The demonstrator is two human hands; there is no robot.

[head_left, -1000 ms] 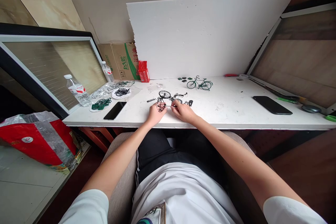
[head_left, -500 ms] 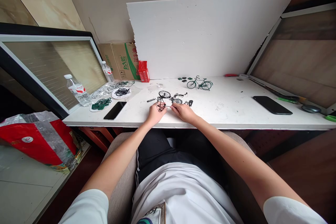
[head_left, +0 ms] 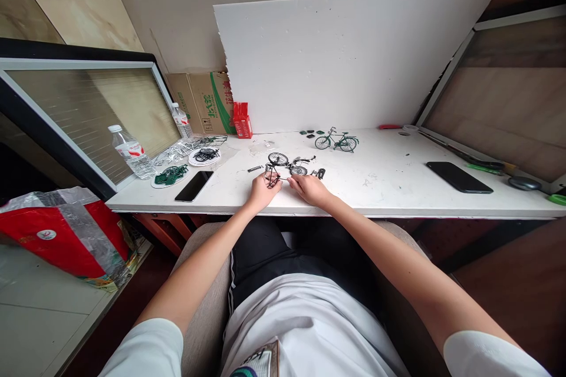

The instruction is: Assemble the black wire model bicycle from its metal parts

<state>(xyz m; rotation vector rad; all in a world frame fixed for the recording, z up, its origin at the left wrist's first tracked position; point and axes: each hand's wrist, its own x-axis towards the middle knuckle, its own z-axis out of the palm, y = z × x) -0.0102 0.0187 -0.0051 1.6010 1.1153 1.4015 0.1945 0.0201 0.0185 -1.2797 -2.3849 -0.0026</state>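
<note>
My left hand (head_left: 264, 191) is closed on a small black model bicycle frame (head_left: 273, 178) near the table's front edge. Close to it my right hand (head_left: 308, 188) pinches the end of a thin dark piece that reaches toward the frame; its kind is too small to tell. Just beyond my fingers lie a black spoked wheel (head_left: 277, 159), a second wheel (head_left: 298, 171) and a curved black part (head_left: 305, 160). Another small black part (head_left: 320, 174) rests to the right, and a short dark strip (head_left: 255, 169) to the left. Farther back stands a green model bicycle (head_left: 336, 142).
On the left are a phone (head_left: 193, 186), a plate of green parts (head_left: 171, 175), a plate of black parts (head_left: 206, 156) and a water bottle (head_left: 132, 153). A red box (head_left: 242, 120) stands behind. At right lie another phone (head_left: 458, 177) and a mouse (head_left: 524, 182).
</note>
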